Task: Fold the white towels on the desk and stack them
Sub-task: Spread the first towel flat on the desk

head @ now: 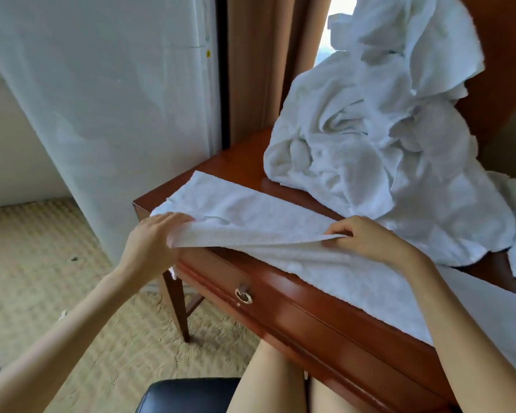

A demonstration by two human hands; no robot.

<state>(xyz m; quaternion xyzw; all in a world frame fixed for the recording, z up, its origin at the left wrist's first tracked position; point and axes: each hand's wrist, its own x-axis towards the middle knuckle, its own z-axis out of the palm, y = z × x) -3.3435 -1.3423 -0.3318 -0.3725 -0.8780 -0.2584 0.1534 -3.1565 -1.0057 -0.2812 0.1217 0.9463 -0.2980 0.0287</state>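
The left hand [155, 234] curls round the end and the right hand [361, 236] pinches the middle of a towel's [251, 210] raised near edge, the towel lying along the bench [310, 311] front, a crumpled pile [370, 144] just behind.

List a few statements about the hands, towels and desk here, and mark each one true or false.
1. The left hand and the right hand both grip the raised near edge of the flat towel. True.
2. The pile of crumpled towels lies on the carpet. False: it sits on the desk, behind the flat towel.
3. The desk drawer is pulled open. False: it looks closed, its ring handle hanging down.
4. The flat towel reaches the desk's left end. True.
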